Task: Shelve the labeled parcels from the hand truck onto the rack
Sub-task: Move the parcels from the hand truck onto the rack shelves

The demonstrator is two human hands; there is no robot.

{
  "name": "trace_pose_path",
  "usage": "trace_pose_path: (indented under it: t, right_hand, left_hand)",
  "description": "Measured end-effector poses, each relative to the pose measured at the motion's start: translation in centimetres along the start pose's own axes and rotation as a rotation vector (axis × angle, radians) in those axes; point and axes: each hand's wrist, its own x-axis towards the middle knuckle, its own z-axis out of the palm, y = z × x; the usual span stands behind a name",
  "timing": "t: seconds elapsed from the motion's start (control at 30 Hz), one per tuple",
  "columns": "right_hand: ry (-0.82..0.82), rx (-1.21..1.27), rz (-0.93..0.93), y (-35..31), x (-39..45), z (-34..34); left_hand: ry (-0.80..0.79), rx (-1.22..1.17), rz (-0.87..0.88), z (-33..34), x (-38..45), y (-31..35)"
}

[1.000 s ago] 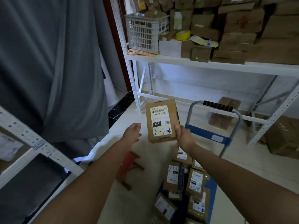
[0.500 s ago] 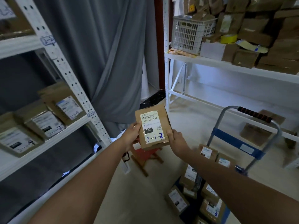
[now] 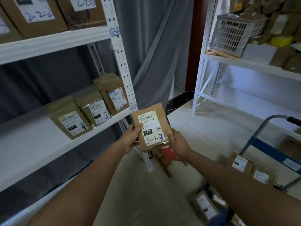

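Observation:
Both hands hold a small brown cardboard parcel [image 3: 152,121] in front of me, its white label marked 2-1-3 facing up. My left hand [image 3: 132,137] grips its left edge with the thumb on the label. My right hand [image 3: 176,144] grips the lower right corner. The white rack [image 3: 53,141] stands to my left; its middle shelf carries three labeled parcels [image 3: 91,110] marked 2-1-4, 2-1-7 and 2-1-9. The blue hand truck [image 3: 267,147] is at the lower right with several labeled parcels [image 3: 244,163] on and around it.
Larger boxes [image 3: 37,13] marked 2-2 fill the rack's upper shelf. A second white rack [image 3: 244,61] at the right holds a grey plastic crate [image 3: 234,32] and piled boxes. A small red stool [image 3: 167,154] stands on the floor below the parcel. A grey curtain hangs behind.
My view has swung left toward the rack, bringing its shelves in. My left hand went from open beside the parcel to gripping its left edge. The hand truck has slid to the right edge.

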Motion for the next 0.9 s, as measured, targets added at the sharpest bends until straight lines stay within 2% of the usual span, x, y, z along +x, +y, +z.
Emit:
trace_pose_path:
  t: [0.4, 0.63, 0.9]
  right_hand:
    - [-0.062, -0.015, -0.086, -14.2, -1.6, 14.0]
    - [-0.197, -0.185, -0.113, -16.4, -2.6, 20.1]
    - [-0.28, -0.273, -0.21, -18.6, -1.7, 24.5]
  left_hand:
    - [-0.063, -0.071, 0.045, -21.4, -2.8, 0.5]
    - [-0.146, -0.049, 0.009, -30.1, -5.3, -3.2]
    - [-0.018, -0.153, -0.02, -35.6, -8.0, -6.0]
